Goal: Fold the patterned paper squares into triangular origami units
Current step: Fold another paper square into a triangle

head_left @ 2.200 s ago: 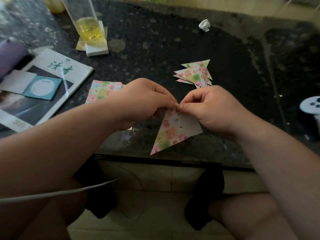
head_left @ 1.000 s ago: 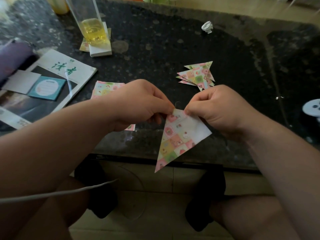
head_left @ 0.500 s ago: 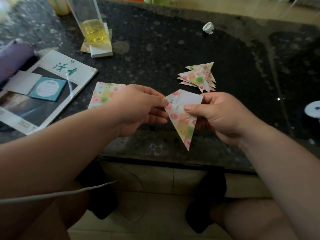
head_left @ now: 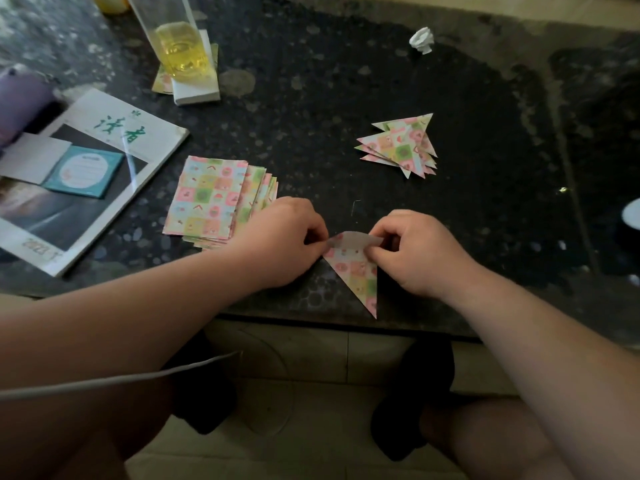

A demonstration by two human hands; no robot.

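Between both hands (head_left: 349,251), the folded triangle (head_left: 356,271) lies pinched.

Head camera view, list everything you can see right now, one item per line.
half-folded paper: one, pastel patterned, near the table's front edge, between the hands
paper squares: one fanned stack, pastel patterned, left of the hands
finished triangles: one small pile, pastel patterned, beyond the right hand
table: one, dark speckled
glass: one, clear with yellow liquid, far left, on a white block
magazine: one, white and dark, left edge
teal card: one, on the magazine
crumpled paper: one, white, far side
left hand: pinches the half-folded paper's left corner
right hand: pinches its right corner
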